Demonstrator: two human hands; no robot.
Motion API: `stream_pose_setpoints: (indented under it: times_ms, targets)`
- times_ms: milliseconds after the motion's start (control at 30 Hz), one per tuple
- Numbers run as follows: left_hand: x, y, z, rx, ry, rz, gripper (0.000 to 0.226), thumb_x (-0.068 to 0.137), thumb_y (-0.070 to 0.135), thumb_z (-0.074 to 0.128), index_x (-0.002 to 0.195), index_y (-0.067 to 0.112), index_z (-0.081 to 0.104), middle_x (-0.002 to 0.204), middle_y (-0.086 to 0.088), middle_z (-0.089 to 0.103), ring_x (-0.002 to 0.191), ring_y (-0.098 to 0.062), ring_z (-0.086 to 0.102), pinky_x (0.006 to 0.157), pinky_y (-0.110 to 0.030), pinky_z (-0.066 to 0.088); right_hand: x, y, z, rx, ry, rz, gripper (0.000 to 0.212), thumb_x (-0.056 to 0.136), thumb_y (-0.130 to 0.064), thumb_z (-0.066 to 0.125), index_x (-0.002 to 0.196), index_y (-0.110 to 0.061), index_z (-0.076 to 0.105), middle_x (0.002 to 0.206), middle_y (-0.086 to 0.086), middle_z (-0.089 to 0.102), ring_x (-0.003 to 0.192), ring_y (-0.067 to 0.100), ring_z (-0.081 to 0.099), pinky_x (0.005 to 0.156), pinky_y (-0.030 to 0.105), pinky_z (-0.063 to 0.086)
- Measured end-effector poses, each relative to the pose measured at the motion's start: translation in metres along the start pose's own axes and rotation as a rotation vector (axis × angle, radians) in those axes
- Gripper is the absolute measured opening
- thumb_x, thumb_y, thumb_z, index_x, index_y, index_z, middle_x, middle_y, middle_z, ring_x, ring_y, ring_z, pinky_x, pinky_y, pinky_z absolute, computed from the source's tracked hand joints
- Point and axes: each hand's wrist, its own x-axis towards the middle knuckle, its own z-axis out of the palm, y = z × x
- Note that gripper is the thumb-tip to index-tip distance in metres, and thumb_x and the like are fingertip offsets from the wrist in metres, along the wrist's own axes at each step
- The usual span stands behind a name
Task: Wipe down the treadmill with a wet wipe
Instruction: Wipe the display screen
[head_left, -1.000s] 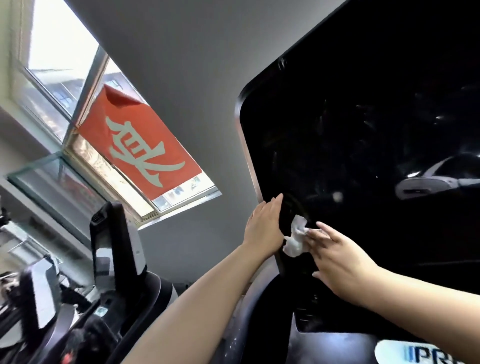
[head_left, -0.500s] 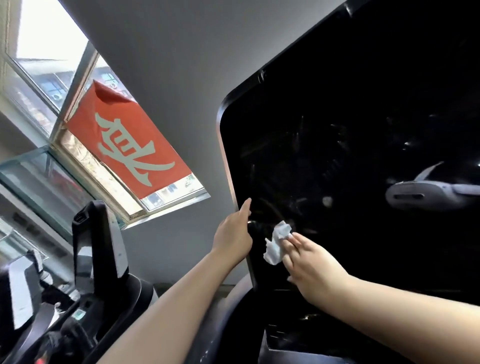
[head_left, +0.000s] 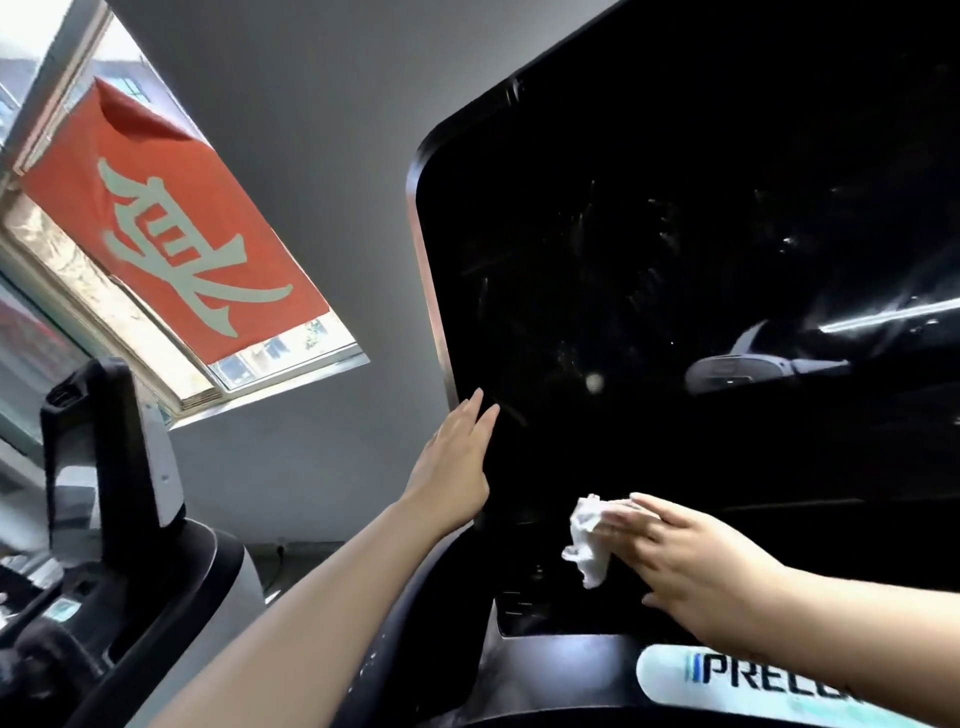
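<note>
Head view: left hand (head_left: 453, 470) braces screen (head_left: 649, 260) edge; right hand (head_left: 696, 561) presses wipe (head_left: 587, 540).

my left hand (head_left: 457, 467) rests on the treadmill screen's (head_left: 649, 291) left edge; to its right, lower, my right hand (head_left: 696, 566) presses the wipe (head_left: 589, 540) on it.

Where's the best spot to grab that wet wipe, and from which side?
Pinch the wet wipe at its loose crumpled end, coming from the left: that part hangs free on the screen, while the right hand presses flat over its other end.
</note>
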Motion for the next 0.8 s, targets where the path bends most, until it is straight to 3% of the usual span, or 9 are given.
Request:
stream_pose_setpoints:
  times_ms: [67,167,233,300,367,500,633,733,800]
  targets:
    - [-0.011,0.000,0.009,-0.001,-0.006,0.031,0.076,0.082,-0.007,0.035,0.151,0.019,0.014,0.159,0.003,-0.003,0.145,-0.011,0.000,0.117,-0.027,0.011,-0.015,0.007,-0.004,0.013,0.034,0.039,0.059,0.071,-0.040,0.032,0.090,-0.006,0.077,0.109,0.004,0.070,0.110,0.018,0.063,0.114,0.038,0.007]
    - [-0.026,0.000,0.018,-0.005,-0.025,0.083,0.075,0.084,-0.005,0.035,0.151,0.021,0.013,0.159,0.006,-0.005,0.145,-0.008,-0.003,0.115,-0.020,0.003,0.005,-0.002,-0.001,-0.064,0.042,0.043,0.058,0.071,-0.038,0.031,0.096,-0.010,0.076,0.112,0.003,0.069,0.108,0.020,0.064,0.112,0.038,0.008]
    - [-0.034,0.001,0.020,-0.009,-0.039,0.098,0.072,0.087,0.001,0.038,0.151,0.022,0.012,0.159,0.006,-0.006,0.145,-0.007,-0.003,0.112,-0.016,0.000,0.036,-0.019,0.004,-0.100,0.045,0.027,0.051,0.071,-0.049,0.049,0.103,-0.018,0.075,0.115,0.000,0.068,0.110,0.017,0.063,0.112,0.038,0.013]
    - [-0.039,0.001,0.021,-0.023,-0.050,0.101,0.066,0.092,0.010,0.040,0.151,0.022,0.012,0.158,0.006,-0.006,0.145,-0.007,-0.002,0.111,-0.015,0.000,0.060,-0.034,0.006,-0.081,0.016,0.031,0.063,0.053,-0.058,0.076,0.105,-0.023,0.074,0.114,-0.004,0.069,0.110,0.014,0.063,0.109,0.037,0.021]
    - [-0.039,0.001,0.023,-0.036,-0.035,0.136,0.065,0.093,0.011,0.040,0.151,0.021,0.013,0.158,0.006,-0.006,0.145,-0.008,-0.002,0.112,-0.016,0.001,0.059,-0.034,0.009,-0.043,0.032,0.047,0.075,0.045,-0.060,0.082,0.108,-0.021,0.072,0.115,-0.003,0.068,0.112,0.014,0.062,0.110,0.040,0.018]
    - [-0.035,0.000,0.036,-0.065,0.057,0.267,0.074,0.081,-0.003,0.036,0.150,0.019,0.020,0.159,0.001,-0.004,0.146,-0.013,0.001,0.110,-0.015,-0.002,-0.006,0.009,-0.013,-0.046,0.090,0.230,0.065,0.076,-0.054,0.051,0.124,-0.012,0.061,0.128,0.005,0.061,0.122,0.018,0.054,0.113,0.041,0.009]
    - [-0.022,0.009,0.044,-0.051,0.170,0.384,0.076,0.061,-0.002,0.040,0.136,0.010,0.047,0.150,-0.013,0.032,0.134,-0.020,0.027,0.105,-0.033,0.027,-0.038,0.041,-0.026,-0.048,0.118,0.619,0.067,0.096,-0.049,0.017,0.132,-0.001,0.048,0.139,0.013,0.049,0.132,0.023,0.043,0.115,0.044,0.007]
    - [-0.011,0.020,0.038,-0.018,0.219,0.433,0.069,0.066,0.006,0.030,0.132,0.010,0.049,0.144,-0.013,0.041,0.129,-0.020,0.033,0.102,-0.037,0.033,-0.007,0.013,-0.012,0.011,0.222,0.737,0.068,0.089,-0.048,0.027,0.128,0.003,0.049,0.139,0.016,0.043,0.143,0.026,0.019,0.116,0.041,0.006]
    - [-0.004,0.023,0.036,0.014,0.234,0.453,0.066,0.069,0.011,0.026,0.130,0.008,0.050,0.142,-0.015,0.044,0.128,-0.021,0.035,0.100,-0.038,0.037,0.016,-0.010,-0.004,0.043,0.177,0.642,0.068,0.083,-0.048,0.030,0.125,-0.001,0.057,0.135,0.014,0.050,0.141,0.027,0.022,0.117,0.039,0.003]
